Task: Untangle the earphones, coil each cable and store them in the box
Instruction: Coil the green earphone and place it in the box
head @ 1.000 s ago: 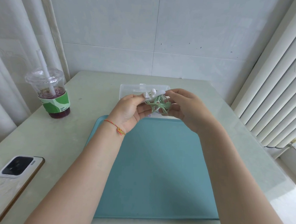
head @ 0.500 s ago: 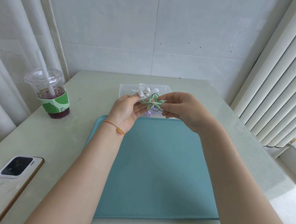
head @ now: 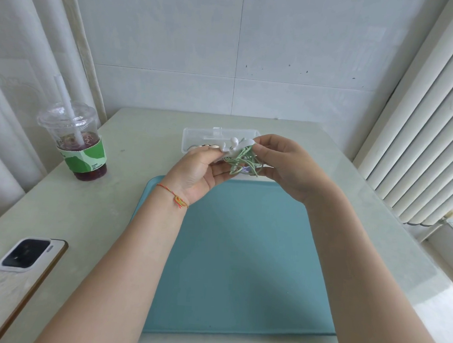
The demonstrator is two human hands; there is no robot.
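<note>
Teasing the green earphones (head: 243, 160) apart works best slowly: left hand (head: 199, 167) pinches the white buds, right hand (head: 284, 164) apparently pinches the cable, box (head: 195, 137) just beyond the fingers.

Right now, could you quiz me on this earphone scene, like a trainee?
1. True or false: the green earphones lie coiled inside the clear box.
2. Which hands grip the tangle? A) only the left hand B) only the right hand C) both
3. Fill in: the drink cup stands to the person's ____ of the blue mat.

Key: 1 false, they are a tangle held above the table; 2 C; 3 left.
</note>
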